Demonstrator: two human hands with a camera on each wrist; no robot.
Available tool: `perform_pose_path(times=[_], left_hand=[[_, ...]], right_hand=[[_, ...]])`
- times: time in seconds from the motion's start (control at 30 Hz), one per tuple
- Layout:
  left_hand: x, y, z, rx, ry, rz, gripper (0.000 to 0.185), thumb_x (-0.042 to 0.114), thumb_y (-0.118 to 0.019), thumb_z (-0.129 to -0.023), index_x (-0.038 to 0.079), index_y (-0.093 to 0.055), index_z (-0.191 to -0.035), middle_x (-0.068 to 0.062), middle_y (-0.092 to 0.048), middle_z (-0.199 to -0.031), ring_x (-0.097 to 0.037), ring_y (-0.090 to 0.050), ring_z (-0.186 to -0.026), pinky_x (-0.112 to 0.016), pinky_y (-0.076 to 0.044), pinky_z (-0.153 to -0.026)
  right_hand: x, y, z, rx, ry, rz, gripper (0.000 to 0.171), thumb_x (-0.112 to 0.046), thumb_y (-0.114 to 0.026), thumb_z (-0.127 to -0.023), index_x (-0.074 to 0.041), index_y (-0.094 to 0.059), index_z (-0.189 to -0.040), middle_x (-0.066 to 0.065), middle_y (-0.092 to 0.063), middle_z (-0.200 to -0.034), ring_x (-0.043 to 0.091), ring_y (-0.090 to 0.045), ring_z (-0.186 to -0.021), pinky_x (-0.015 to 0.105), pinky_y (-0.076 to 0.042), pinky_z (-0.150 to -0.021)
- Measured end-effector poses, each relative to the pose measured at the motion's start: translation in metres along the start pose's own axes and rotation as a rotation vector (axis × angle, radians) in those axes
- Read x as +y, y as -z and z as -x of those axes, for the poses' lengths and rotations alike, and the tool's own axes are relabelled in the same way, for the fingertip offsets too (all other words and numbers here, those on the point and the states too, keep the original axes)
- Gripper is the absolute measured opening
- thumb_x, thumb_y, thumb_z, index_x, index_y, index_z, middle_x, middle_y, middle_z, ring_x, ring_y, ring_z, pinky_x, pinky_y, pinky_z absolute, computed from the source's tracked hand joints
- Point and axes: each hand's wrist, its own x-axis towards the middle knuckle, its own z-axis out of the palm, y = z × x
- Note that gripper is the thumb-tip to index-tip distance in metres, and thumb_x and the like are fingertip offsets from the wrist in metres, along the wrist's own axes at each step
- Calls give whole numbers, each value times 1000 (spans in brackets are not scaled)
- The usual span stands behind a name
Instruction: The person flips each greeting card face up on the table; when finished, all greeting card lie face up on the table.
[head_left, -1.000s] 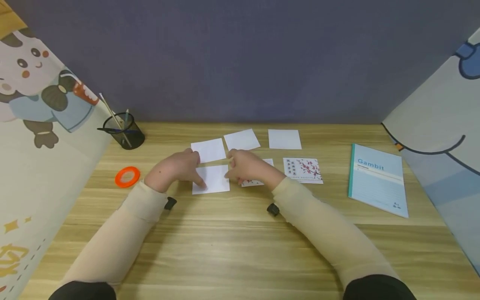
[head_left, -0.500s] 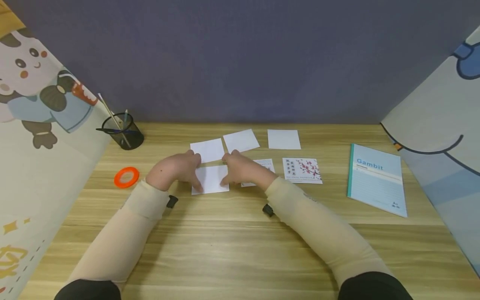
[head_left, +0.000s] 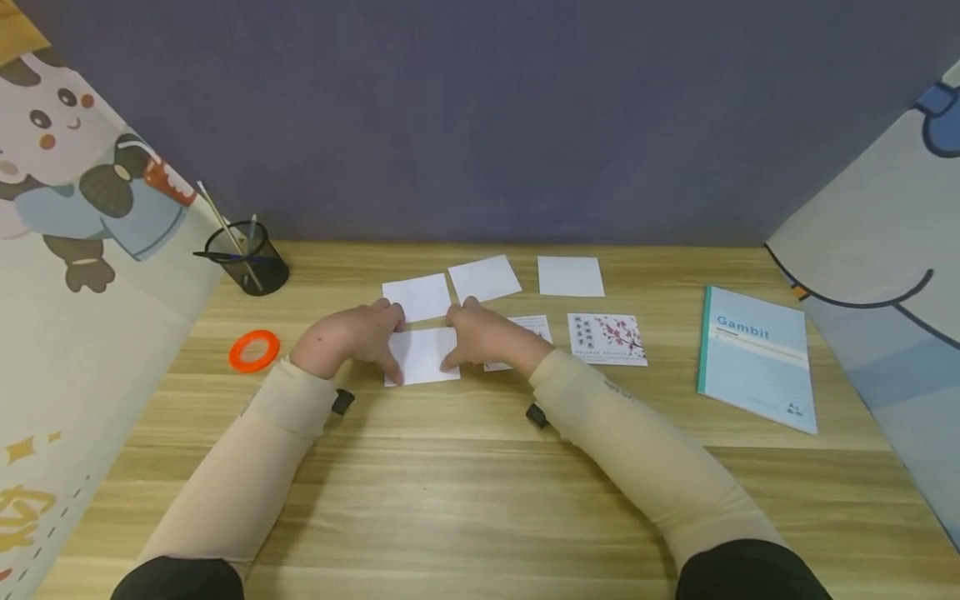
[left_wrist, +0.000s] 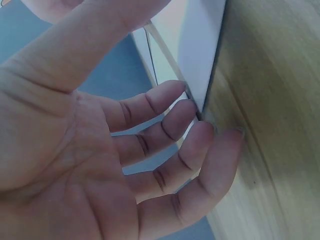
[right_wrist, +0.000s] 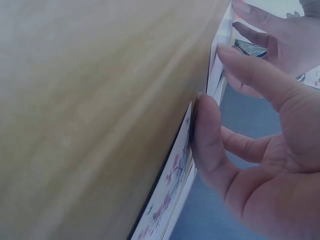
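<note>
My left hand [head_left: 347, 337] and right hand [head_left: 480, 336] flank a blank white card [head_left: 424, 356] lying flat at the middle of the desk [head_left: 480, 500], straight fingertips touching its side edges, neither grip curled round it. A printed card [head_left: 525, 327] sits partly under my right hand; a blossom card [head_left: 607, 339] and a Gambit notebook [head_left: 756, 358] lie further right. At far left, a mesh pen cup [head_left: 247, 260] holds a brush and pens, an orange tape ring [head_left: 254, 351] near it.
</note>
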Motion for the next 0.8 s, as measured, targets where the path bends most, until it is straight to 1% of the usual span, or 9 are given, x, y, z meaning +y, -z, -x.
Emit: perform_pose_path(times=[0.1,0.2,0.33,0.47,0.57,0.67,0.8], left_hand=[[-2,0,-2,3,-3,4,75,34,-99,-72,3,-58,-127,-13,-56,-118,-27,-59,-101,-43,-55,-94],[-4,-1,-3,1,-4,8,74,36,-99,-72,3,-58,-125,-13,-57,-117,-27,-58,-101,-43,-54,-93],[-7,-1,-4,-9,-2,26,75,37,-99,-72,4,-58,-125,-14,-56,-119,-27,-58,-101,-42,-54,-94],[-10,-1,-6,-8,-7,43,78,38,-100,-71,5,-56,-127,-14,-55,-121,-27,-58,-103,-42,-54,-95],[-14,-2,-9,-12,-12,54,78,39,-100,-72,6,-55,-127,-14,-54,-122,-27,-57,-104,-42,-53,-95],[-17,-3,-10,-18,-15,68,77,39,-99,-73,6,-55,-127,-13,-54,-123,-26,-56,-105,-41,-53,-96],[-21,-3,-11,-12,-26,80,74,39,-99,-74,5,-56,-123,-13,-54,-121,-26,-55,-105,-40,-51,-95]], right_hand=[[-1,1,0,-9,-3,5,83,-38,-88,-90,0,-48,-152,16,-48,-134,21,-68,-89,37,-59,-94],[-2,3,0,-14,2,16,81,-38,-88,-90,0,-50,-150,16,-49,-133,22,-64,-94,37,-58,-95],[-2,5,-1,-36,6,29,81,-40,-87,-90,0,-49,-149,16,-50,-134,23,-63,-94,35,-59,-88],[0,6,-2,-61,-7,7,83,-40,-87,-90,-1,-46,-151,17,-48,-136,23,-65,-84,33,-60,-70],[0,7,-3,-72,-14,-13,82,-38,-88,-90,-1,-47,-151,18,-47,-138,21,-68,-77,31,-59,-61],[1,7,-4,-76,-19,-40,83,-37,-89,-89,-2,-46,-151,18,-48,-139,20,-70,-72,30,-58,-57],[1,6,-3,-72,-18,-64,86,-36,-89,-89,-3,-43,-154,18,-48,-139,20,-70,-70,30,-57,-57]])
